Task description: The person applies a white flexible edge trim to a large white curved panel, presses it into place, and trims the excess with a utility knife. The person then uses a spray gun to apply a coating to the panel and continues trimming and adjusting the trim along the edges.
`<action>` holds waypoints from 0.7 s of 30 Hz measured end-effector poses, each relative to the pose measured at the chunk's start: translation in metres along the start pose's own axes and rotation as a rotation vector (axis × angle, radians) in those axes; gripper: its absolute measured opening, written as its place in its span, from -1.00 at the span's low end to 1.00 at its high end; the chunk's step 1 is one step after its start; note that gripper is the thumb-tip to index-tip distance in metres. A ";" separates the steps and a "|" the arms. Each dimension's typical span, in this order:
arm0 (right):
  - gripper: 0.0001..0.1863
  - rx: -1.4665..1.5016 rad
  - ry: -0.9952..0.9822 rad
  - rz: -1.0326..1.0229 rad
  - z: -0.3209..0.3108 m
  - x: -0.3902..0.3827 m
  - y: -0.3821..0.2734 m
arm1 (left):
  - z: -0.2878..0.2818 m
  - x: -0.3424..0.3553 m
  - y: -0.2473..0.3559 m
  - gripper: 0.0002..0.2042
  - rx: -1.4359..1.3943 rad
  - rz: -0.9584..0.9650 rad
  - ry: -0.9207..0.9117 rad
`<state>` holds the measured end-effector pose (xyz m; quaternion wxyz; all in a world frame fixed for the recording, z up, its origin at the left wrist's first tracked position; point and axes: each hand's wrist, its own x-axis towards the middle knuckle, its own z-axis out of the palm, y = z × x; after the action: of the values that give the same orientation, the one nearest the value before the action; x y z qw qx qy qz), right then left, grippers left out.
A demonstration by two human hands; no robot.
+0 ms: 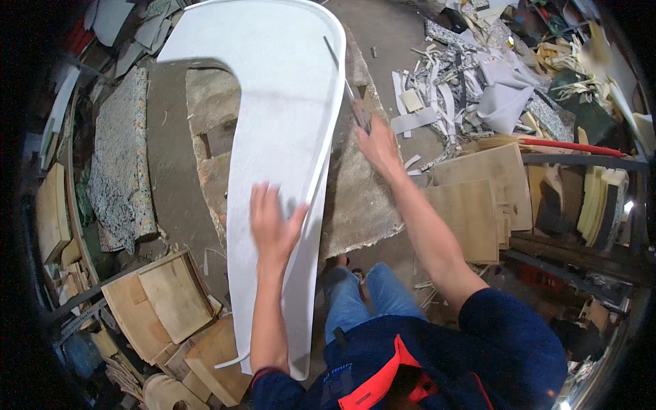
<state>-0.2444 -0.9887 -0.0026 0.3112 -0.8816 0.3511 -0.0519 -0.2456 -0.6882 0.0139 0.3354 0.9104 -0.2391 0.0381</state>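
A large white padded panel [287,116], curved like a hook, stretches from the far side down past my left side. Along its outer right edge runs a narrow white strip [321,164], which seems partly separated lower down. My left hand [273,222] lies on the panel with its fingers stretched, slightly blurred. At the panel's right edge my right hand [377,142] is closed around the handle of a long, thin-bladed knife [360,115]. Its blade points away along the edge; part of it is hard to make out against the white.
Under the panel is a worn, pale work board [362,198]. White and speckled foam scraps [444,89] heap at the far right. Wooden boards [471,205] stand at the right, more wooden pieces [164,301] at the lower left. A rolled speckled foam sheet [123,150] lies left.
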 end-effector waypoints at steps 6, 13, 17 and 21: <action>-0.55 -0.014 0.036 -0.056 -0.008 0.015 0.006 | 0.110 0.166 0.050 -0.01 0.075 -0.042 -0.186; -0.54 -0.066 -0.012 -0.094 -0.023 0.116 0.000 | 0.137 0.176 0.042 0.05 0.095 -0.081 -0.211; -0.54 -0.045 -0.095 -0.146 -0.047 0.119 0.024 | 0.137 0.177 0.042 0.05 0.093 -0.109 -0.207; -0.57 -0.018 -0.114 -0.265 -0.069 0.121 0.058 | 0.139 0.179 0.044 0.04 0.084 -0.138 -0.219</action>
<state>-0.2093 -1.1350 0.0037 0.3132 -0.9245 0.2137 -0.0392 -0.1203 -0.8779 -0.0260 0.2708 0.9366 -0.2093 -0.0744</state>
